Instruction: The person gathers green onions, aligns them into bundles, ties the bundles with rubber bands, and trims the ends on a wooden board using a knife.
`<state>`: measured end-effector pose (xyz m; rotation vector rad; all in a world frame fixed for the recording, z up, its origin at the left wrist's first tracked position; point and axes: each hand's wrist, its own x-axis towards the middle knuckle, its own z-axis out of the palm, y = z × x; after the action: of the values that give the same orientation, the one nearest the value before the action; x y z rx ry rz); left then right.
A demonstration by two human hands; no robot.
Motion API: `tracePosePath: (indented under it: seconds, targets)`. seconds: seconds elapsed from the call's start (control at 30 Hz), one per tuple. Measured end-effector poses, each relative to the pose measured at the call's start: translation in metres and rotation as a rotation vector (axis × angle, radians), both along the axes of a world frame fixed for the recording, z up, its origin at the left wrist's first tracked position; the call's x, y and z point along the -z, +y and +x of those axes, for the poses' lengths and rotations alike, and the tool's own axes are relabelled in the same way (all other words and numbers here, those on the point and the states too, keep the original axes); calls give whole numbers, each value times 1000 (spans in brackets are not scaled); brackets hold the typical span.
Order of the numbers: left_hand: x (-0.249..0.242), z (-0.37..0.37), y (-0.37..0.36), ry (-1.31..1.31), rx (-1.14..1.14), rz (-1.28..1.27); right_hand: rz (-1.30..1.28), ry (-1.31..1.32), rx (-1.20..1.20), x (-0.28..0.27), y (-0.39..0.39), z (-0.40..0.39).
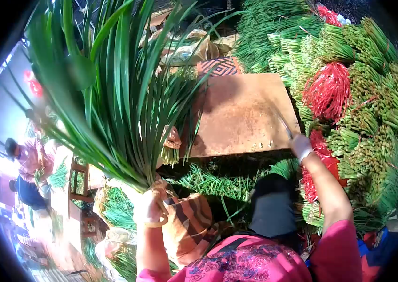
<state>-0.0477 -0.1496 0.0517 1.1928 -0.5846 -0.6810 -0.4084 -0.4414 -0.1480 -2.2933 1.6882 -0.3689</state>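
In the head view, my left hand (149, 205), in a pale glove with a bangle at the wrist, is closed around the base of a big bunch of long flat green chives (119, 103). The leaves fan upward and hide much of the upper left. On the right, my gloved right hand (301, 144) is closed around the handle of a knife (283, 123). Its thin blade points up and left over the wooden board (236, 115). Beside the board's left edge are cut stem ends (170, 155), with something pinkish-brown around them that I cannot make out.
Tied bundles of green stems (370, 122) are piled high at the right, with red plastic strips (329, 91) on them. Loose green leaves (218, 183) lie below the board. A checked cloth (187, 225) is near my left arm. Other people (32, 188) are at the far left.
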Motion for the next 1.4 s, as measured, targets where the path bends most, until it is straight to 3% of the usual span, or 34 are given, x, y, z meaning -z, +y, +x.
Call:
tracePosePath:
  seconds: [0.07, 0.17, 0.2, 0.23, 0.3, 0.37, 0.4, 0.43, 0.47, 0.53, 0.6, 0.7, 0.73, 0.77, 0.87, 0.9, 0.97, 1.03, 1.07, 1.1, 1.13, 1.17, 1.23, 1.27, 1.3, 1.37, 1.4]
  targets:
    - [5, 5, 3, 77, 84, 8, 149, 101, -182, -34, 50, 25]
    - [-23, -5, -28, -69, 180, -46, 355, 233, -465, -81, 94, 61]
    - [-29, -3, -39, -95, 247, -98, 263, 153, -521, -83, 99, 63]
    - [-34, -2, -51, -122, 313, -149, 227, 147, -426, -80, 99, 69]
    - [-47, -20, -86, -109, 153, -86, 157, 88, -245, -73, 76, 68]
    - [-50, -29, -126, -205, 354, -16, 127, -59, -1, -69, 49, 55]
    - [-9, -25, -145, -544, 361, 14, 70, 53, 42, -51, 30, 43]
    - [26, -31, -156, -299, 415, 215, 19, 166, 87, -32, 10, 30]
    - [62, -38, -166, -46, 427, 413, 36, 60, 117, -40, 11, 23]
    - [129, -49, -143, -53, 525, 768, 179, -33, 228, -43, 9, 16]
    - [184, -61, -118, 95, 505, 772, 93, 35, 178, -19, -4, 11]
    - [185, -79, -111, 252, 419, 733, 91, -37, 160, -14, -7, 11]
    - [181, -82, -111, 307, 386, 725, 199, 4, 197, -17, -10, 15]
    - [182, -80, -113, 277, 429, 784, 24, 135, 101, -5, -13, 12]
    - [204, -81, -118, 254, 458, 764, -308, 120, -25, -47, 19, 27]
    - [200, -84, -116, 170, 466, 763, -200, 121, -70, -69, 33, 39]
    - [181, -95, -112, 9, 485, 762, 288, -174, -203, -75, 51, 59]
    - [199, -104, -113, -411, 445, 614, 967, -813, -284, -51, 65, 79]
    - [212, -107, -108, -450, 498, 499, 1023, -765, -219, -42, 70, 92]
    - [193, -113, -105, -488, 547, 380, 1075, -713, -156, -38, 72, 102]
    - [189, -119, -103, -142, 598, 380, 1061, -581, -200, -32, 65, 109]
    - [184, -120, -103, 214, 682, 391, 1009, -656, -353, -28, 63, 106]
    - [177, -108, -105, 625, 701, 412, 1084, -553, -235, -43, 66, 112]
    - [189, -110, -103, 618, 653, 543, 1001, -543, -276, -29, 66, 111]
    - [201, -112, -104, 660, 649, 519, 836, -493, -387, -17, 65, 113]
    - [221, -109, -106, 655, 646, 605, 789, -432, -466, -2, 59, 112]
    - [215, -105, -107, 671, 770, 483, 907, -330, -367, -23, 60, 116]
